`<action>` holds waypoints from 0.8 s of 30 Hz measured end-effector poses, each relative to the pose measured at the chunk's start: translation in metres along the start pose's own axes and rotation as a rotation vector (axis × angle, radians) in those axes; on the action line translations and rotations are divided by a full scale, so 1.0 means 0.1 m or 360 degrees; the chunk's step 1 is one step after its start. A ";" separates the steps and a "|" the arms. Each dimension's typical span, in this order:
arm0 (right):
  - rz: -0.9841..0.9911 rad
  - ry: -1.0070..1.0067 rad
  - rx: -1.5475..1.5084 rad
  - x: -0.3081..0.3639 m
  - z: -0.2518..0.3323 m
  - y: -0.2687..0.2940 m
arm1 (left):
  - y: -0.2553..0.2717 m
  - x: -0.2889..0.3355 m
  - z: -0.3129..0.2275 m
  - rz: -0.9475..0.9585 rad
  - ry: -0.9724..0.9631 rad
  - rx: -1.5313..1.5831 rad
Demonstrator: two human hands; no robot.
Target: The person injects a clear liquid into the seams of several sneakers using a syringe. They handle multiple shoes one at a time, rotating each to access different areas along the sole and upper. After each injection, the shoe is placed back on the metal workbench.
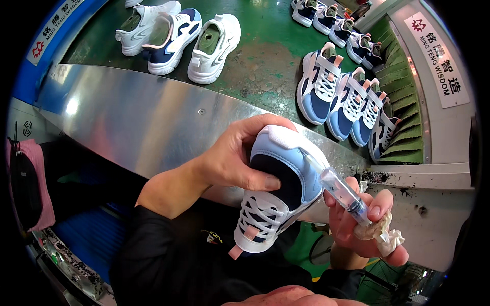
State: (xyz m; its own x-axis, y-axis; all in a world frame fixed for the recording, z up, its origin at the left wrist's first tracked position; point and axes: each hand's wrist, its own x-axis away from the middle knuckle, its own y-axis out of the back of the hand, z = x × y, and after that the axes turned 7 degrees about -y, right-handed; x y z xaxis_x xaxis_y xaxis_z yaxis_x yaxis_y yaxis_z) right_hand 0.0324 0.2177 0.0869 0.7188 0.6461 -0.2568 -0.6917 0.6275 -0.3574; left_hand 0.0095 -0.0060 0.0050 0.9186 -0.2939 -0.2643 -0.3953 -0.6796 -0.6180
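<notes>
My left hand (229, 158) grips a sneaker (278, 171) by its toe end, thumb pressed on the dark upper and fingers behind the sole. The shoe is light blue, navy and white, with white laces and pink tabs, its toe tilted up and away from me. In my right hand (352, 224) is a clear syringe (347, 196), its tip at the seam between the blue toe piece and the white sole. Whether the tip touches cannot be made out. A crumpled whitish tissue (383, 233) is held in the same hand, around the syringe's rear end.
A metal ledge (168, 112) runs before me, with a green conveyor belt (265, 66) beyond. White and navy sneakers (214, 48) stand at the far left. Several blue-and-navy sneakers (319, 84) line the right, beside green strip curtains (406, 122). A pink cloth (43, 183) hangs at left.
</notes>
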 end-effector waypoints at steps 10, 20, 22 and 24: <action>-0.0031 0.0041 0.0016 -0.02 -0.02 -0.03 | 0.00 0.01 -0.03 -0.0021 0.0026 0.0028; -0.0025 0.0069 0.0083 -0.04 -0.03 -0.08 | -0.02 0.01 -0.09 -0.0051 0.0074 0.0028; -0.0051 0.0064 0.0083 -0.04 -0.04 -0.10 | -0.02 0.02 -0.09 -0.0056 0.0072 0.0022; -0.0080 0.0067 0.0090 -0.07 -0.06 -0.13 | -0.01 0.02 -0.09 -0.0062 0.0073 0.0019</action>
State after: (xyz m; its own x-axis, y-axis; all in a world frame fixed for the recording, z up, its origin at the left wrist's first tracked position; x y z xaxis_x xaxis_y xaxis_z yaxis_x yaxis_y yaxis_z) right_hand 0.0371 0.2028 0.0883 0.7543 0.5948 -0.2778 -0.6565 0.6830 -0.3202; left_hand 0.0122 -0.0119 0.0120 0.9321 -0.2982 -0.2057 -0.3590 -0.6831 -0.6360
